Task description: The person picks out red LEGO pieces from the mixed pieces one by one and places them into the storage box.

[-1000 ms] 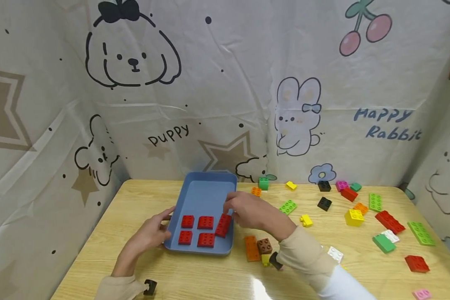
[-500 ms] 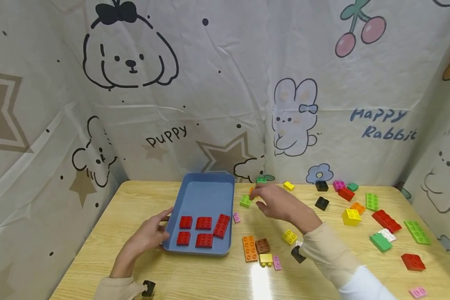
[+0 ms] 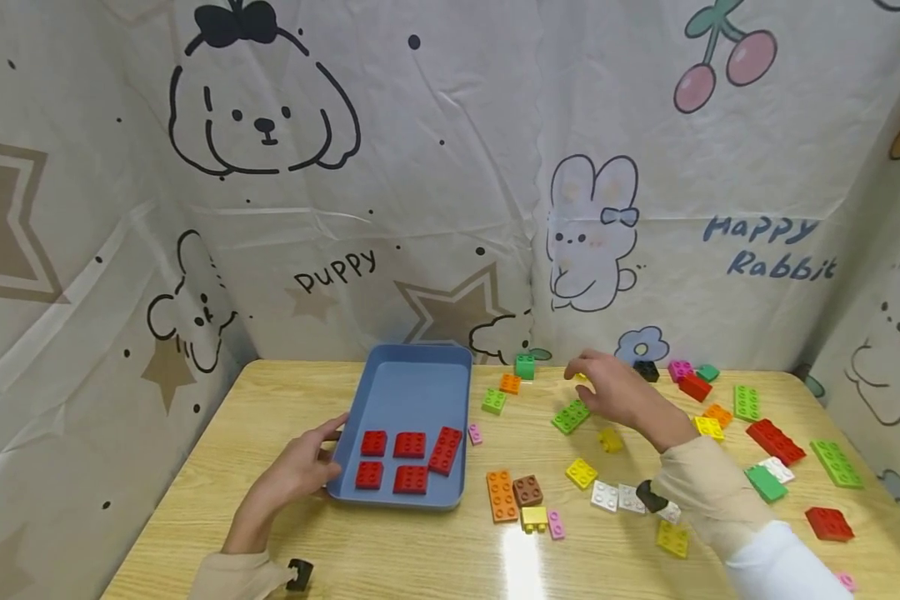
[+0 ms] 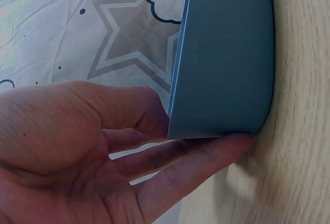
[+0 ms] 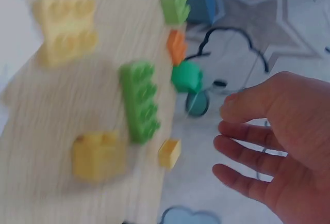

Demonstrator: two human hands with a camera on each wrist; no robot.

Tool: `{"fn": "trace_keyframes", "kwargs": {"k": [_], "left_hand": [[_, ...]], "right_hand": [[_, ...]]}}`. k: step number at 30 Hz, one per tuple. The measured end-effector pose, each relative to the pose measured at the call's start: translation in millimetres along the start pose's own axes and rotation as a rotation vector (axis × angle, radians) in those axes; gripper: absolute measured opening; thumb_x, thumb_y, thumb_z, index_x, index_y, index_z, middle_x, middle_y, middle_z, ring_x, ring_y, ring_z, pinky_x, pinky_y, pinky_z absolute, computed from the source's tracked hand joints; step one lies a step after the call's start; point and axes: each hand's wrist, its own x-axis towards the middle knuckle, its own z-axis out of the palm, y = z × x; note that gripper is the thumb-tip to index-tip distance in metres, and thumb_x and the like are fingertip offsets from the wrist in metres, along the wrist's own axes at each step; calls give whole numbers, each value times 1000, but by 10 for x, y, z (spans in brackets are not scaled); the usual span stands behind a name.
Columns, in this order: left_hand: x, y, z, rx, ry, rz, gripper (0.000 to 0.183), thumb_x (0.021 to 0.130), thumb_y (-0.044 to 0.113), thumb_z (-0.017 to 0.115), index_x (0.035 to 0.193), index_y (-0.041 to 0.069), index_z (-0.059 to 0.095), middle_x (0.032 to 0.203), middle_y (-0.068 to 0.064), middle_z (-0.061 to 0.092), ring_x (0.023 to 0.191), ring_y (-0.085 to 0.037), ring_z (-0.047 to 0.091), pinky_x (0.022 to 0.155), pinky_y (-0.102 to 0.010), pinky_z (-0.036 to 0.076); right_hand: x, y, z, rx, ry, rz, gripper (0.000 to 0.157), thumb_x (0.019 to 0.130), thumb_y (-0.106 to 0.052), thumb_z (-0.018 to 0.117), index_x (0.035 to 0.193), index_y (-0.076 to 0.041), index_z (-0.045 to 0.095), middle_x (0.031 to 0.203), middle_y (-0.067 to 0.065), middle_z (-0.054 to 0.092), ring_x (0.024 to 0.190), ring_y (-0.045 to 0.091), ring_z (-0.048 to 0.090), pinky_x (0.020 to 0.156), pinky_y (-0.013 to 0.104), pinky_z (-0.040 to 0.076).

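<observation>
Left hand (image 3: 300, 467) grips tray (image 3: 416, 396) edge; right hand (image 3: 622, 392), grip parted, near back table (image 3: 292, 392) edge

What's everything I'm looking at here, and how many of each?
Table: 1, wood-coloured, foreground
Printed backdrop: count unclear, whitish, behind table
Tray: 1, blue, left of centre
Tray bricks: 5, red, tray's near half
Loose red bricks: 3, red, table's right side
Other loose bricks: many, mixed colours, right of tray
Wrist devices: 2, black, at the cuffs
Sleeves: 2, mainly beige, forearms
Left hand: 1, bare, holding tray's left side
Right hand: 1, bare, above loose bricks
</observation>
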Motion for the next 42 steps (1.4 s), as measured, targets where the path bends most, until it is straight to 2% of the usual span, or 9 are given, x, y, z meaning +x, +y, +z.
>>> {"fn": "trace_keyframes", "kwargs": {"k": [4, 11, 18, 22, 25, 28, 33, 37, 42], "left_hand": [[-12, -10, -8, -2, 3, -8, 78, 84, -16, 58, 157, -5, 33, 141, -36, 49, 107, -42, 64, 61, -42, 61], [-9, -20, -26, 0, 5, 1, 78, 84, -16, 57, 157, -6, 32, 141, -36, 48, 105, -40, 63, 60, -41, 61], [27, -7, -20, -14, -13, 22, 79, 84, -16, 57, 158, -5, 31, 142, -36, 48, 102, -37, 64, 57, -41, 60], [42, 9, -19, -13, -13, 23, 79, 84, -17, 57, 157, -5, 31, 142, -36, 49, 101, -37, 64, 58, -41, 60], [50, 21, -24, -8, -13, 28, 79, 84, -17, 58, 157, -6, 32, 141, -36, 49, 101, -37, 64, 58, -41, 60], [44, 24, -30, -8, -13, 24, 78, 84, -17, 58, 157, -5, 32, 140, -36, 50, 101, -37, 64, 58, -41, 60], [32, 12, -33, 2, -15, 34, 78, 84, -16, 58, 156, -6, 33, 140, -37, 50, 105, -41, 64, 60, -41, 61], [16, -8, -31, 16, -9, 47, 76, 83, -16, 58, 155, -7, 35, 139, -38, 51, 108, -42, 63, 62, -40, 60], [-4, -28, -29, 10, -8, 46, 76, 83, -17, 57, 155, -7, 35, 138, -38, 51, 108, -43, 63, 61, -40, 60]], "right_hand": [[-46, 157, 1, -36, 2, 19, 20, 88, 2, 71, 108, -1, 73, 111, 16, 67, 100, 35, 65, 90, 52, 55], [-100, 427, -43, -32, 23, 62, 23, 87, 4, 71, 110, 1, 71, 111, 19, 66, 98, 37, 61, 91, 55, 54], [-233, 773, -86, -47, 148, 51, 27, 86, 8, 62, 112, 5, 69, 109, 23, 64, 97, 39, 62, 83, 54, 54], [-333, 956, -135, -54, 177, 176, 29, 87, 6, 57, 115, 9, 64, 114, 29, 60, 101, 44, 60, 86, 58, 52], [-405, 1075, -169, -41, 151, 309, 29, 91, 2, 56, 118, 12, 61, 117, 33, 56, 103, 48, 57, 92, 63, 49], [-460, 1173, -179, -23, 113, 395, 27, 96, -4, 58, 117, 13, 60, 116, 34, 55, 100, 47, 56, 93, 64, 47], [-532, 1294, -186, 21, 85, 450, 22, 95, -4, 62, 108, 14, 61, 101, 30, 60, 85, 41, 55, 85, 59, 51], [-569, 1374, -190, 53, 71, 484, 19, 95, -2, 60, 101, 16, 62, 88, 25, 61, 76, 36, 54, 74, 51, 52], [-612, 1430, -169, 70, 32, 533, 22, 95, -2, 63, 103, 18, 62, 89, 27, 62, 76, 36, 55, 75, 49, 53]]}}
